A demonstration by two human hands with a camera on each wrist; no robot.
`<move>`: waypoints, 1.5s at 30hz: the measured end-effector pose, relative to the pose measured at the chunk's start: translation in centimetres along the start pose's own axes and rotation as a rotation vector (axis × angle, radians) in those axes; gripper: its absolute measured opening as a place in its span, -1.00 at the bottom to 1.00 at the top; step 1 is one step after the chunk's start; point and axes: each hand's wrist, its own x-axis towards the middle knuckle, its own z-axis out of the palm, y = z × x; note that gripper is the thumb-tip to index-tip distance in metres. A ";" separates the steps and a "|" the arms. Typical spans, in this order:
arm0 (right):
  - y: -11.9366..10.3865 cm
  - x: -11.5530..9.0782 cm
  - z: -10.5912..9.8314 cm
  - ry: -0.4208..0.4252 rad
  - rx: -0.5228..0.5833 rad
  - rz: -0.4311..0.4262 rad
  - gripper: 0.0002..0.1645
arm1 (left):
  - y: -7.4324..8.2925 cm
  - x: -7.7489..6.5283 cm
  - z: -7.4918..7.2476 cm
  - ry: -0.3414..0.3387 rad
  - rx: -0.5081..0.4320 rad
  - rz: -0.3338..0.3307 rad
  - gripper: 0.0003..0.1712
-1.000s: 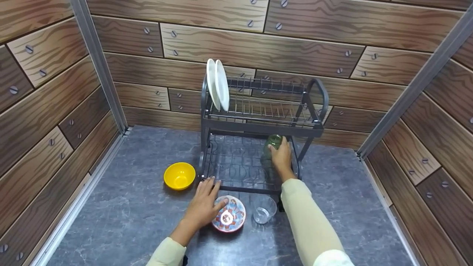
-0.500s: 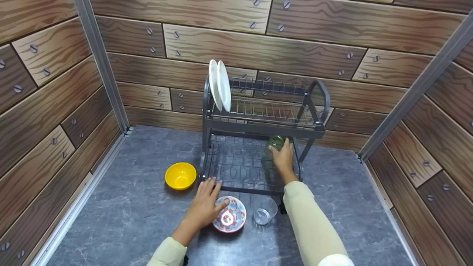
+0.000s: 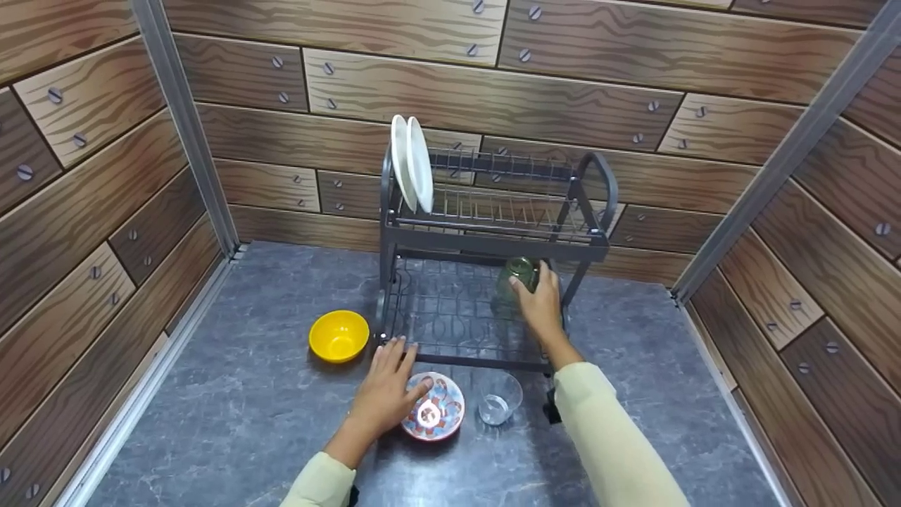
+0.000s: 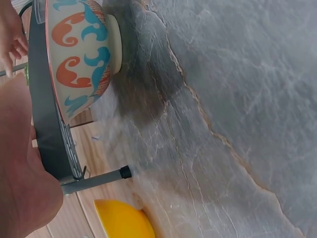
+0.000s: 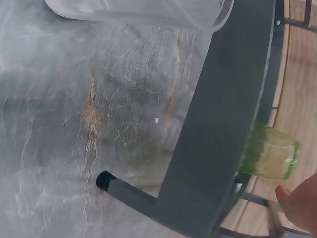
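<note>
In the head view a green glass [image 3: 519,271] stands upside down on the lower tier of a dark dish rack [image 3: 493,243], toward its right side. My right hand [image 3: 543,303] is beside it with thumb and fingers spread apart; in the right wrist view the thumb [image 5: 299,201] shows a gap from the green glass [image 5: 271,152]. My left hand [image 3: 383,391] lies with straight fingers at the rack's front left corner, its thumb over the rim of a patterned bowl [image 3: 440,415]. The left wrist view shows the bowl's orange and blue side [image 4: 81,59].
Two white plates [image 3: 415,165] stand upright at the upper tier's left end. A yellow bowl [image 3: 339,336] sits on the grey marbled surface left of the rack. A clear glass [image 3: 500,400] stands in front of the rack, right of the patterned bowl. Wood-patterned walls enclose three sides.
My right hand's fingers have loosened from the green glass and moved slightly to its right, while the glass stays on the lower tier. The left hand has hardly moved.
</note>
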 end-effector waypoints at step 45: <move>2.6 -18.2 -0.9 -0.372 -0.256 -0.171 0.01 | 0.5 -0.3 0.0 -0.027 -0.004 -0.034 -0.11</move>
